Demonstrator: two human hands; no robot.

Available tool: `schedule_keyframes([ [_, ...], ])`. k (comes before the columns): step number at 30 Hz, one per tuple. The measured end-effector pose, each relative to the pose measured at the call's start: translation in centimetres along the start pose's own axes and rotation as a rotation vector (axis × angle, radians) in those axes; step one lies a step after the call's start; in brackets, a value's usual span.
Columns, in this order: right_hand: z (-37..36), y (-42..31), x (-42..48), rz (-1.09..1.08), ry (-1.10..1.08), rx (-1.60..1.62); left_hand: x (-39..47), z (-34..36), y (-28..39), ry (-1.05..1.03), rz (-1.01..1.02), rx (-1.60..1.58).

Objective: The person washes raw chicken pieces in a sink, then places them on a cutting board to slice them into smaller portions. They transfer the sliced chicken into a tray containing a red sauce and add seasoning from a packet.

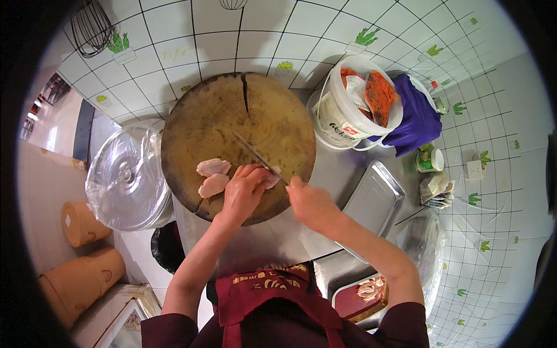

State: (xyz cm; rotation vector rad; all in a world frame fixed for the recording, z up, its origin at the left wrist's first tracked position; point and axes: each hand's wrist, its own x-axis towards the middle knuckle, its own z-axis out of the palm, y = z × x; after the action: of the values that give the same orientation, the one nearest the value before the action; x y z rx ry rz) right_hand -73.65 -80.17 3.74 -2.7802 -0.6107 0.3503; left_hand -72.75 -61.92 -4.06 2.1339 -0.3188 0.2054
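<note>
A thick round wooden chopping block [209, 113] with a dark crack at its far edge lies before me. My right hand [311, 204] grips a knife [251, 149], seen nearly edge-on, its blade slanting up and left across the block. Under the blade is a piece of raw chicken [273, 177], which my left hand [246, 189] presses down with its fingers close beside the blade. Two more raw chicken pieces [213, 176] rest together on the block, left of my left hand. My fingers partly hide the piece under the knife.
Right of the block stands a white plastic bucket [343, 106] with orange-red packets, beside purple cloth [413, 113]. A metal tray [374, 195] lies nearer. Lower right, a red-based tray [357, 300] holds pale meat pieces. A plastic-wrapped round container [126, 174] sits at left.
</note>
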Motion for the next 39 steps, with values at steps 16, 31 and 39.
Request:
schedule_keyframes([
  [16,0.4,-0.7,0.5,-0.017,0.032,0.084,-0.9,-0.5,-0.5,0.085,0.008,-0.03],
  [31,-1.0,-2.1,0.1,-0.017,-0.067,0.11,-2.0,-0.9,-0.5,0.121,0.052,0.013],
  [39,1.8,-2.0,1.2,-0.009,0.027,0.155,-1.9,-0.9,0.1,0.034,0.036,0.137],
])
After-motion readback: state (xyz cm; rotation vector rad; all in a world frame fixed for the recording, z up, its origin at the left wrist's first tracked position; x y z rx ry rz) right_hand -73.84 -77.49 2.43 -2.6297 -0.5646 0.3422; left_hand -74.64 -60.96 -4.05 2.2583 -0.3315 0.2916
